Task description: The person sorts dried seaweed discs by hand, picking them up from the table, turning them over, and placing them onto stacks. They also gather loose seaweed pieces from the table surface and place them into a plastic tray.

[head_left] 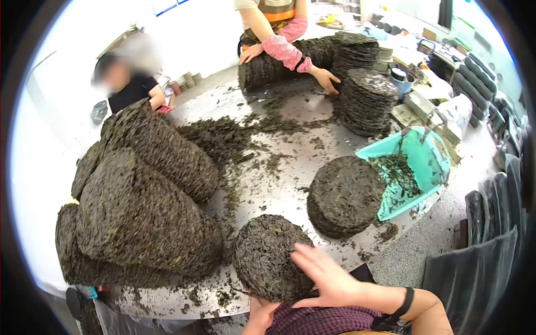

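Note:
A round, dark cake of what looks like dried seaweed (272, 257) is at the table's near edge, in front of my body. My left hand (261, 316) grips its near lower edge, with the fingers partly hidden beneath it. Against its right side, my right hand (329, 277) is open, fingers stretched out and thumb apart, the fingertips at the rim. Just beyond, a larger round stack of the same seaweed cakes (345, 195) lies beside a turquoise basin (430, 153) that has loose scraps inside.
Large piles of seaweed cakes (148, 218) fill the table's left side. Loose scraps (218, 137) litter the metal tabletop (268, 187). Across the table, a person in pink sleeves (282, 50) touches tall stacks (365, 100). Another person (134, 89) is at the far left. Dark bagged rolls (474, 268) stand right.

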`<state>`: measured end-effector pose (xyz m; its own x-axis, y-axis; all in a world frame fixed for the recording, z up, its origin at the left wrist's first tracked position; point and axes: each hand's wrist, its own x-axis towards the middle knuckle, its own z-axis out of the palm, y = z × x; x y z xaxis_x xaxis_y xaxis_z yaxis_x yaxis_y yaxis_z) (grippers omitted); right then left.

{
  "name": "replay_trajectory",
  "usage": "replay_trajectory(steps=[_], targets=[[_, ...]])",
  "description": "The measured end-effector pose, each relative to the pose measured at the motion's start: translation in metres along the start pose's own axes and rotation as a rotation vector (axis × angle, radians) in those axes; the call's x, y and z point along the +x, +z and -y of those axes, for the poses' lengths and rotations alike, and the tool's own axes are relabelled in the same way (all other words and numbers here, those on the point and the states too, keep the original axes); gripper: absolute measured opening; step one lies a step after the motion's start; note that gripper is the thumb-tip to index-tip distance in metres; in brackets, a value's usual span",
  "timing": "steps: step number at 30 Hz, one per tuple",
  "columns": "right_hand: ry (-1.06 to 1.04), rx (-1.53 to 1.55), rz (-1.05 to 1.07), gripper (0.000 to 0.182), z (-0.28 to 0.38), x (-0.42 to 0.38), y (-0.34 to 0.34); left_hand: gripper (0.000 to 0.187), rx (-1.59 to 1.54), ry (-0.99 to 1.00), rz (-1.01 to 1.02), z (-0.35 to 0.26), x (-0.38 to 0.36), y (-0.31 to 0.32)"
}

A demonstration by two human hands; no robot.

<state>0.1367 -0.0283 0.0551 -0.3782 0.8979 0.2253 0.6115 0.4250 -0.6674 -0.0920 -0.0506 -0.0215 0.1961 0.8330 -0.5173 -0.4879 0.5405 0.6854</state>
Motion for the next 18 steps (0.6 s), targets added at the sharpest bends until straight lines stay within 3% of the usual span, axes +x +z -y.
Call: replay_trajectory(steps=[2, 3, 6, 9, 11, 13, 14, 16, 18], targets=[[0.011, 0.041, 0.052, 0.086, -0.005, 0.001, 0.013, 0.094, -0.031, 0.080, 0.030, 0.000, 0.002, 0.008], [0.014, 0.020, 0.046, 0.074, -0.005, 0.000, 0.009, 0.066, 0.139, 0.060, -0.015, -0.002, -0.001, 0.004], [0.002, 0.015, -0.055, 0.061, -0.005, -0.006, -0.002, 0.081, 0.028, 0.035, -0.100, -0.003, 0.007, 0.006], [0.262, 0.000, -0.347, 0.050, -0.024, -0.011, -0.022, 0.079, 0.078, 0.002, -0.112, -0.012, 0.003, 0.015], [0.452, 0.078, -0.698, 0.036, -0.055, -0.020, -0.040, 0.079, 0.087, 0.007, -0.109, -0.013, 0.001, 0.013], [0.520, 0.546, -0.893, 0.040, -0.096, -0.025, -0.056, 0.077, -0.050, 0.160, 0.077, -0.006, 0.008, 0.004], [0.537, 0.069, -1.068, 0.051, -0.131, -0.035, -0.039, 0.077, -0.047, 0.164, 0.071, -0.004, 0.008, -0.001], [0.519, -0.165, -1.028, 0.060, -0.107, -0.035, -0.049, 0.072, -0.013, 0.107, 0.077, -0.004, 0.012, -0.002], [0.360, 0.117, -0.735, 0.067, -0.069, -0.033, -0.038, 0.071, -0.012, 0.127, 0.064, -0.002, 0.009, 0.005]])
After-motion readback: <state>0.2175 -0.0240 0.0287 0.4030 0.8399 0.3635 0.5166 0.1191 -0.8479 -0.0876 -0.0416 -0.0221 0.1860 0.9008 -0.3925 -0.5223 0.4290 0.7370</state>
